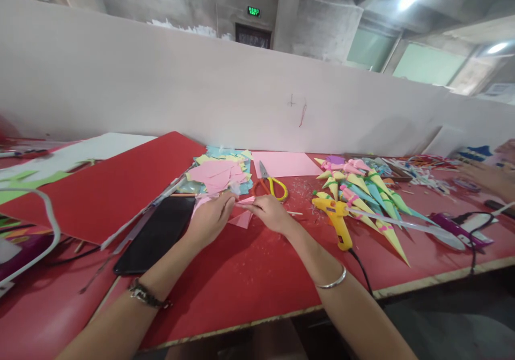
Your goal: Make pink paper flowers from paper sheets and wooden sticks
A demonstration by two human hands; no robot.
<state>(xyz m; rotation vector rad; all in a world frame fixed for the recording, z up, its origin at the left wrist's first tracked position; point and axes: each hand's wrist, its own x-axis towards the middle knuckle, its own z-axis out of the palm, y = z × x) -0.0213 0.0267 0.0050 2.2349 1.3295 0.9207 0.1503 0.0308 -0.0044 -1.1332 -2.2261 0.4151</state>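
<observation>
My left hand (210,218) and my right hand (269,211) meet over a small pink paper piece (242,218) on the red table (249,274). Both hands pinch its folded edge between fingers and thumb. Just beyond them lie yellow-handled scissors (272,184) and a heap of pink, blue and yellow paper scraps (219,175). To the right of my right hand rests a yellow glue gun (337,216), its cord running off the table's front edge.
A pile of rolled paper cones (364,193) lies at the right. A black tablet (156,234) sits left of my hands, beside a large red sheet (108,185). A pink sheet (284,163) lies at the back. Another person's hand (488,176) works far right.
</observation>
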